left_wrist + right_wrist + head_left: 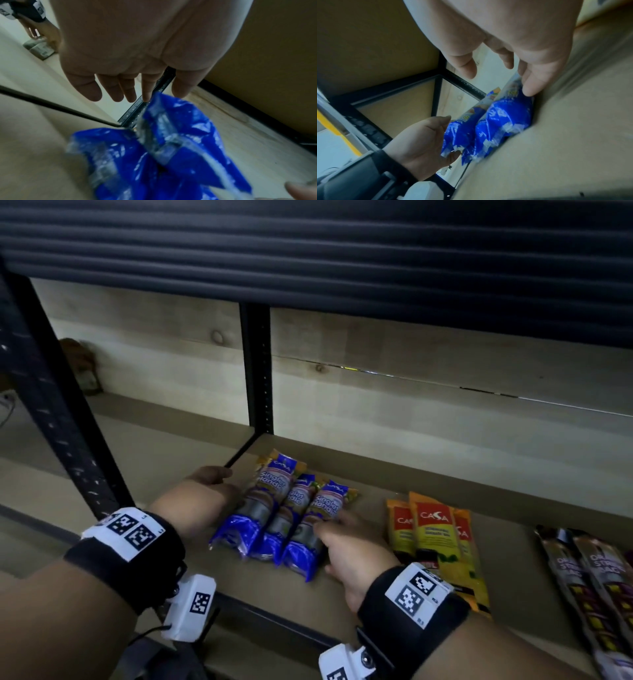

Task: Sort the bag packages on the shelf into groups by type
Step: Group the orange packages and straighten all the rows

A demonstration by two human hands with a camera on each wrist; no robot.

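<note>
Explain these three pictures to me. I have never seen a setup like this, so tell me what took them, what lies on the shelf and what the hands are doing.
No machine here: a person wears three cameras. The big picture comes from the head and looks down at a brown shelf. The other two come from cameras strapped to the wrists and look along the fingers.

On the shelf lie three kinds of package: three blue packages side by side, orange and yellow packages to their right, and grey packages at the far right.

The left hand lies against the left side of the blue group, fingers straight. The right hand rests against its right side, fingers on the nearest package. Neither plainly grips anything; they seem to square up the row.
</note>
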